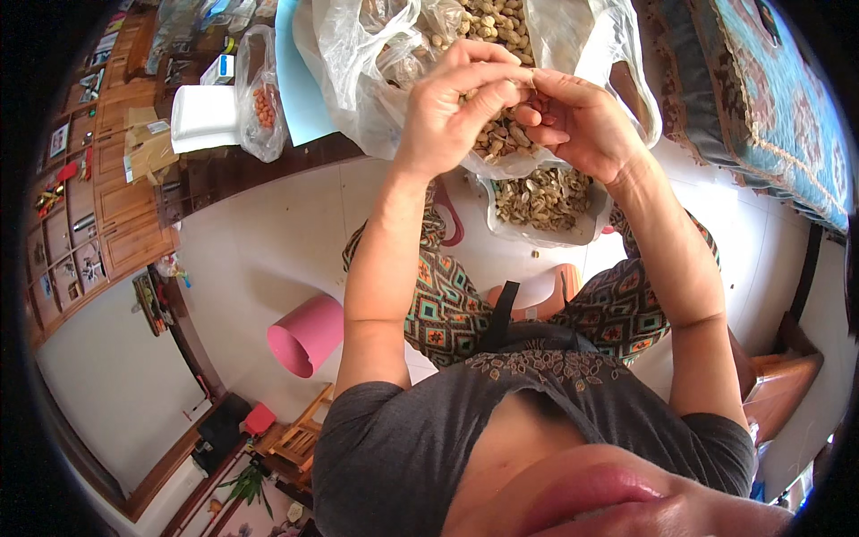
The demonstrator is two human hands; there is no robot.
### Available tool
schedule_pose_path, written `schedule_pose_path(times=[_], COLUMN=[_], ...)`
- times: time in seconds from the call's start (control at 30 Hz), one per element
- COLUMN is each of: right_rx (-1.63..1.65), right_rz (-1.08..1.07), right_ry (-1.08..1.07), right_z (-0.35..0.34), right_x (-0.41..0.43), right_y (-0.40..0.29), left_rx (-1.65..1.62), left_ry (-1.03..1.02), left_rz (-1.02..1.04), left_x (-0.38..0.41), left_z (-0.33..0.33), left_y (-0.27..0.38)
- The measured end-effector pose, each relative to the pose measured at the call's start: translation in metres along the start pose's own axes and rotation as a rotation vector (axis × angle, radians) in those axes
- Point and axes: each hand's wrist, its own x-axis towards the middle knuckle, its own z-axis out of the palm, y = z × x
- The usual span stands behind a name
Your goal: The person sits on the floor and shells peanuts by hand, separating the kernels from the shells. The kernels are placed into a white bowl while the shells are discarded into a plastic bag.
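My left hand [451, 101] and my right hand [587, 124] meet at their fingertips above an open plastic bag of unshelled peanuts [500, 30]. Between the left fingertips and the right thumb is a pale bit of peanut shell [532, 79], mostly hidden by the fingers. Reddish peanut kernels [548, 119] lie in the curled fingers of my right hand. More unshelled peanuts [503, 139] show in the bag just below the hands. Under the bag's near edge, a plastic-lined bin [597, 225] holds broken peanut shells [543, 201].
On the dark table [315, 158] to the left lie a clear bag of shelled kernels [264, 111], a white paper roll [205, 119] and a light-blue sheet [302, 87]. A pink bin [309, 335] stands on the floor. A patterned cloth-covered seat [792, 107] is at right.
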Motion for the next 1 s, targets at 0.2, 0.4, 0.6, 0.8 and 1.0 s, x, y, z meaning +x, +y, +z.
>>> schedule_pose_path(times=[0.2,0.4,0.6,0.8,1.0], right_rx=[-1.098,-1.432,-1.321,-0.792,-0.393], right_rz=[-0.09,-0.053,-0.068,-0.117,-0.057], right_ry=[-0.392,-0.443,-0.345,0.043,-0.071], right_z=[-0.015,-0.018,-0.004,-0.024,-0.026], right_x=[-0.03,-0.049,-0.04,-0.019,-0.009], right_y=[-0.031,-0.041,-0.034,-0.008,0.0], left_rx=[0.073,0.302,1.112,0.614,0.445], left_ry=[-0.371,-0.432,-0.18,-0.06,-0.076], left_rz=[-0.125,-0.143,0.097,0.124,0.184], left_x=[-0.001,-0.002,0.012,0.006,0.002], left_z=[-0.025,-0.003,-0.012,-0.009,0.002], left_y=[0.015,0.005,-0.038,-0.019,-0.002])
